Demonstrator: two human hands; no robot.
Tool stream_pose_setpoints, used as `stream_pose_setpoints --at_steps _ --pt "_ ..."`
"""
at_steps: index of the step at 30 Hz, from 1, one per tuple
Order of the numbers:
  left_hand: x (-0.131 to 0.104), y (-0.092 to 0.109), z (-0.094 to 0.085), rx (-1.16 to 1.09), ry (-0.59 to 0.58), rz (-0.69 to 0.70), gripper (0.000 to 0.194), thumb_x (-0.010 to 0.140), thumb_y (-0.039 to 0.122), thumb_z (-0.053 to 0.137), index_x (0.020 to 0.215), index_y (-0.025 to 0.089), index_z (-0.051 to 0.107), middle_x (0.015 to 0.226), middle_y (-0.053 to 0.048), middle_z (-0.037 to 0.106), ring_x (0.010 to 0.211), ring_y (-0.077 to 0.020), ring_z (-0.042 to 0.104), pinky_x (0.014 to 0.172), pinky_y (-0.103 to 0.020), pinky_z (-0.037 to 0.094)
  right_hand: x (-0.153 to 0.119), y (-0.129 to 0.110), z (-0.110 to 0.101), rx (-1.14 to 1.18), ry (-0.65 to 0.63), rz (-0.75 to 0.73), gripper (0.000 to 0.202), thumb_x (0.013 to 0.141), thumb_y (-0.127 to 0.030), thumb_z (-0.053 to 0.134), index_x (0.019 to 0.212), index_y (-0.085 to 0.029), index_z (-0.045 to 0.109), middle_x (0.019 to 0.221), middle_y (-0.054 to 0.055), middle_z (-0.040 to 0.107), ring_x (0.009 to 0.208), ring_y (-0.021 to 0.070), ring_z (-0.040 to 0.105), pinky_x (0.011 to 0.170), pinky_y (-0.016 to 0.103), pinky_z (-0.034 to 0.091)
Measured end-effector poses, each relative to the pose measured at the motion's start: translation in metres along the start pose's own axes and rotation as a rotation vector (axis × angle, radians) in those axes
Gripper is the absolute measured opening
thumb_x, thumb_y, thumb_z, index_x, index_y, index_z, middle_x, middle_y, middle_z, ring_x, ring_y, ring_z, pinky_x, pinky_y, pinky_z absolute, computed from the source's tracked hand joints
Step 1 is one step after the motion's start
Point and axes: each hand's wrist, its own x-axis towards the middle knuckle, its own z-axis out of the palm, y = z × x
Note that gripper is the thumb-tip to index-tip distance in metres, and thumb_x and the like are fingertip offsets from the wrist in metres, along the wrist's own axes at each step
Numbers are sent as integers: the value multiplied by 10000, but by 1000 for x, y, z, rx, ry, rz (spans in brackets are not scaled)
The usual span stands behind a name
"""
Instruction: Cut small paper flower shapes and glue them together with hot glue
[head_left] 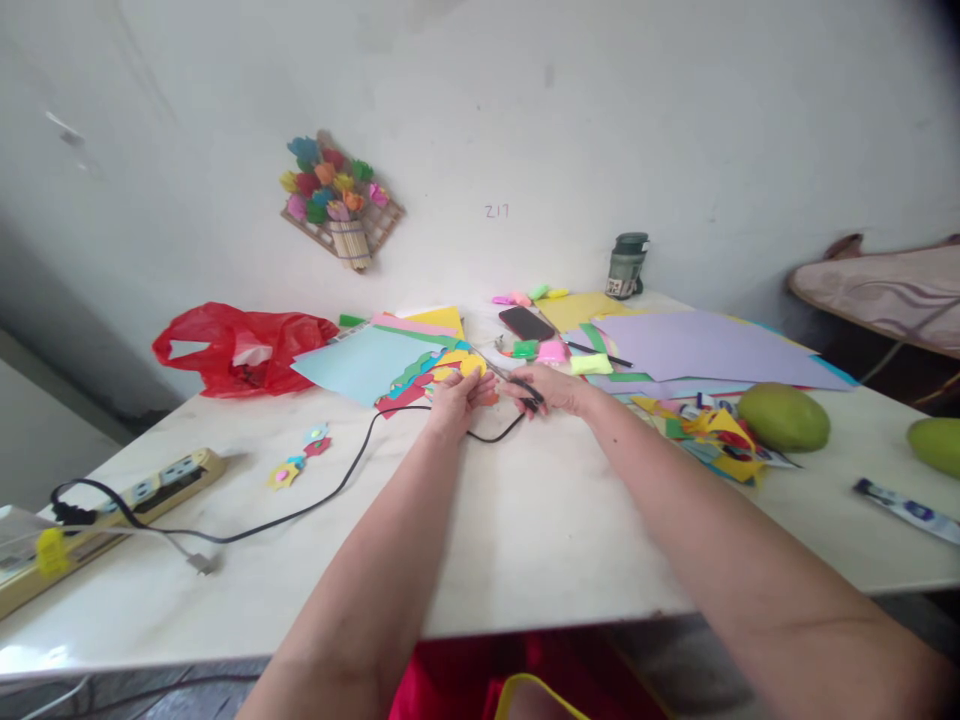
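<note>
My left hand [456, 400] is closed on a small yellow paper piece [471, 363] with a rounded edge. Close on its right, my right hand [551, 388] grips dark-handled scissors [532, 395], whose blades point left toward the yellow paper. Whether the blades touch the paper is too small to tell. Behind my left hand lies a pile of coloured paper cut-outs [409, 385] in red, blue, green and yellow. A black cord [352, 470] runs across the table and passes beneath my hands. To the left sit several small paper flowers [285, 472] with round centres.
At left are a power strip [161, 485] and a red plastic bag [247, 345]. Behind my hands lie a phone [526, 323], pink clay [552, 351] and a pen [600, 355]. Lilac sheets [705, 342], paper scraps [716, 440], a green mango [784, 416] and a tumbler [627, 266] occupy the right.
</note>
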Motion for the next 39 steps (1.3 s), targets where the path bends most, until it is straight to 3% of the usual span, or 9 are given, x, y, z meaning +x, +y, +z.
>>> stream_pose_setpoints --at_steps 11,21,39 --pt "-8 8 5 -48 11 -26 99 742 113 607 737 140 512 741 -104 706 646 -189 692 596 -258 549 -6 -9 3 -65 19 20 370 767 -518 611 730 -158 533 516 -15 587 356 58 471 309 160 319" --pt "-3 6 1 -43 -7 -18 76 729 113 619 792 121 577 815 -107 708 793 -225 696 705 -305 552 -5 -7 3 -11 30 20 348 772 -493 612 719 -158 537 509 -2 593 369 74 500 307 167 325" --pt "-2 3 -2 -70 -21 -18 80 714 140 645 713 132 565 760 -72 697 787 -220 697 655 -270 554 -5 -9 5 -11 26 4 340 765 -478 623 722 -155 530 524 -19 573 371 61 491 301 159 295"
